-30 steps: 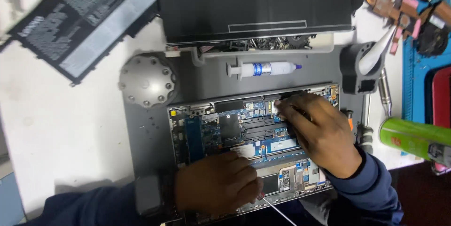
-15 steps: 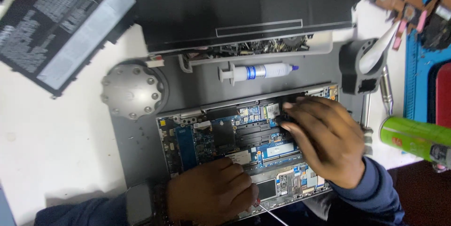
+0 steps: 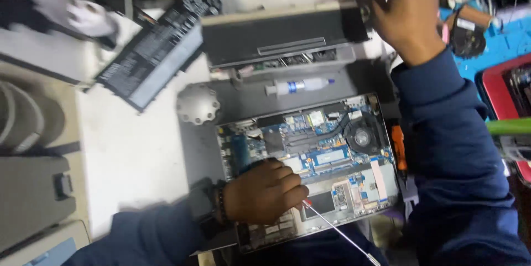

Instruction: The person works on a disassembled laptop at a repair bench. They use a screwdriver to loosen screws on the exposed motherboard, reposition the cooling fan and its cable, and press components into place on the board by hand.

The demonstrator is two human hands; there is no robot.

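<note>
On bare circuit board [image 3: 326, 150], left hand [image 3: 265, 191], thin screwdriver [image 3: 337, 230]

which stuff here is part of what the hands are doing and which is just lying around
In use:
left hand
screwdriver
opened laptop
right hand, raised toward the far clutter

Lying about:
syringe
flat black battery
round grey knob
orange tool

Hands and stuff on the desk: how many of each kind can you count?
Hands: 2, left hand and right hand
Opened laptops: 1, laptop base
Flat black batteries: 1, battery
Syringes: 1, syringe
Round grey knobs: 1, knob
Thin metal tools: 1, tool in the left hand
Total: 7
</note>
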